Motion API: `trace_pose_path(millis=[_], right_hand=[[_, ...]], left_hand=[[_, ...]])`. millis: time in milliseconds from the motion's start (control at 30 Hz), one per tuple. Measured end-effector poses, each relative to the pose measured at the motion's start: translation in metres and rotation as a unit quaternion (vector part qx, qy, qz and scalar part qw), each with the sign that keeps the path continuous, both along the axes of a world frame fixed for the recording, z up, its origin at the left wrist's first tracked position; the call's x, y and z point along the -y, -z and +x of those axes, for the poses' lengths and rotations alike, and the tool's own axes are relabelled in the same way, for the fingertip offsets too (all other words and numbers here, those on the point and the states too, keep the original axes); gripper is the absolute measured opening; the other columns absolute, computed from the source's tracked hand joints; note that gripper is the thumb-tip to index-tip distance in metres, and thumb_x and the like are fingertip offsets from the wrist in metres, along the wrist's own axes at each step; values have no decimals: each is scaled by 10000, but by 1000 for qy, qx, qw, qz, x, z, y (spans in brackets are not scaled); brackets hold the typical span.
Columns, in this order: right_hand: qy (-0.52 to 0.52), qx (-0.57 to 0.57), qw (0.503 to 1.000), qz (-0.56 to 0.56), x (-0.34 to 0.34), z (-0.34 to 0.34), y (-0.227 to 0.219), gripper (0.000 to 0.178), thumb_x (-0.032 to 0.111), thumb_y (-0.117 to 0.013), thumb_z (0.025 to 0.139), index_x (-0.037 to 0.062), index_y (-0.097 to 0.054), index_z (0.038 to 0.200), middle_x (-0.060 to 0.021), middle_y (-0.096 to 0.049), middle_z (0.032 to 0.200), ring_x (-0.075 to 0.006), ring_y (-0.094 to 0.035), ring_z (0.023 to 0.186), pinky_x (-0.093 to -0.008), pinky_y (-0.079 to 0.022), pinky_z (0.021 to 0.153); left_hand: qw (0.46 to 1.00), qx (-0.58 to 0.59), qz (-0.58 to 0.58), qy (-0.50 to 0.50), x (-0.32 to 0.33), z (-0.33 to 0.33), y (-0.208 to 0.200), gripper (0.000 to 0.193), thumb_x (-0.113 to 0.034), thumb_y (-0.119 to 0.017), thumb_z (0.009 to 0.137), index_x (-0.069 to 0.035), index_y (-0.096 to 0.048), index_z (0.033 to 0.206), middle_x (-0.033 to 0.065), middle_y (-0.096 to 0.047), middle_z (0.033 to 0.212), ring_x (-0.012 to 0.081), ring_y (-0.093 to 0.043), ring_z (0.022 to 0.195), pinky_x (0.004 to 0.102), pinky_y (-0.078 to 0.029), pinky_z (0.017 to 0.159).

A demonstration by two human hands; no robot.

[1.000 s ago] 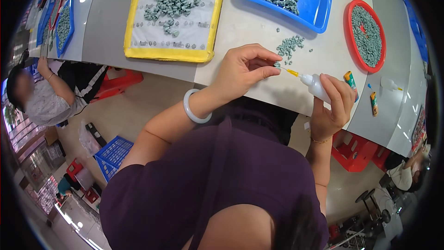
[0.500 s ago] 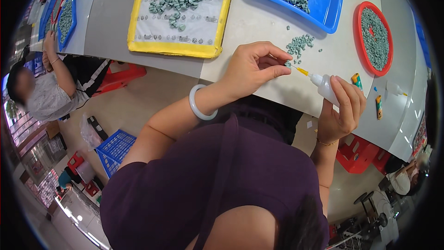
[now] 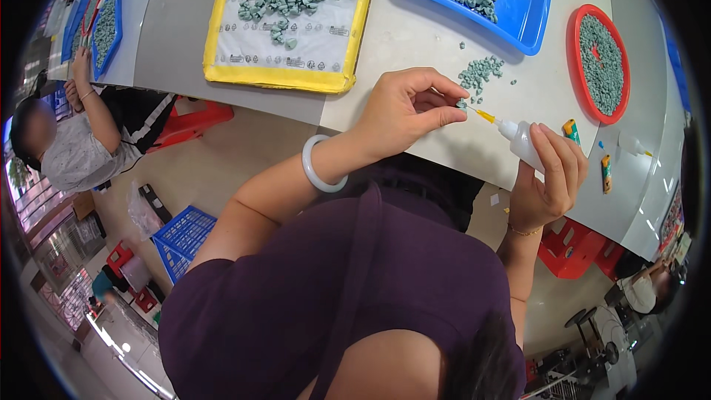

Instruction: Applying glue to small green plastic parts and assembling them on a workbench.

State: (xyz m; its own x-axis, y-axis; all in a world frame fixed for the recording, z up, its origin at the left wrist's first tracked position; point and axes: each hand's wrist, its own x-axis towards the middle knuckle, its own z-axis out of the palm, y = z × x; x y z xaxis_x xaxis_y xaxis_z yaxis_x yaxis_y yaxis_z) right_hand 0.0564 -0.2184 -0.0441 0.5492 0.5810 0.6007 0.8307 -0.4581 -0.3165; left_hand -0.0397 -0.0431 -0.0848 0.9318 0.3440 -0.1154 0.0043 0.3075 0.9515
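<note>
Between thumb and forefinger, my left hand (image 3: 411, 107) pinches a small grey-green piece (image 3: 461, 104). My right hand (image 3: 552, 174) is wrapped round a white squeeze bottle (image 3: 526, 144) with a yellow needle tip (image 3: 485, 115). The bottle lies tilted, its thin needle reaching to the pinched piece; whether it touches cannot be made out. Just beyond my fingertips, a loose heap of tiny grey-green pieces (image 3: 480, 70) lies on the table (image 3: 400, 37).
A yellow-edged board (image 3: 281, 81) bears larger green pieces, left of a blue tray (image 3: 522, 37) with more. At right are a red round tray (image 3: 622, 96) of small pieces, two small green-yellow tubes (image 3: 606, 174) and another needle bottle (image 3: 631, 142). A co-worker (image 3: 81, 126) sits at left.
Hardly anything differs: both my hands keep their places, with the needle still at the small piece. The co-worker at left has shifted an arm slightly.
</note>
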Motion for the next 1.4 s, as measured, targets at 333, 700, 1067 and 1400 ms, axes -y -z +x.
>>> trace_pose_path(millis=[333, 700, 1067, 1400], right_hand=[[2, -14, 1000, -14, 0, -1, -2, 417, -100, -690, 543, 89, -689, 915, -30, -655, 900, -206, -577, 860, -311, -450, 796], [8, -22, 1000, -5, 4, 1, 1, 405, -101, -696, 564, 89, -686, 922, -30, -655, 905, -208, -573, 862, -316, -453, 798], [25, -169, 985, 25, 8, 15, 6, 364, -111, -677, 623, 35, -643, 955, -79, -621, 948, -208, -569, 892, -304, -431, 836], [1, -62, 998, -7, 7, 3, 1, 390, -105, -679, 580, 60, -658, 933, -60, -639, 921, -218, -562, 880, -321, -429, 834]], left_hand=[[1000, 14, 11, -6, 1, 1, 3, 179, -23, -683, 758, 6, -630, 927, 64, -638, 840, 104, -623, 752, 210, -495, 658], [1000, 7, 16, -6, 1, 1, 3, 185, -28, -683, 760, 4, -625, 933, 61, -636, 825, 95, -619, 736, 204, -492, 643], [1000, 12, 13, -6, 2, 1, 4, 189, -35, -685, 763, 0, -626, 940, 60, -634, 818, 94, -615, 730, 202, -488, 637], [999, 9, 36, -17, 2, 2, 5, 199, -47, -704, 747, -3, -622, 923, 62, -635, 814, 102, -620, 734, 214, -505, 664]])
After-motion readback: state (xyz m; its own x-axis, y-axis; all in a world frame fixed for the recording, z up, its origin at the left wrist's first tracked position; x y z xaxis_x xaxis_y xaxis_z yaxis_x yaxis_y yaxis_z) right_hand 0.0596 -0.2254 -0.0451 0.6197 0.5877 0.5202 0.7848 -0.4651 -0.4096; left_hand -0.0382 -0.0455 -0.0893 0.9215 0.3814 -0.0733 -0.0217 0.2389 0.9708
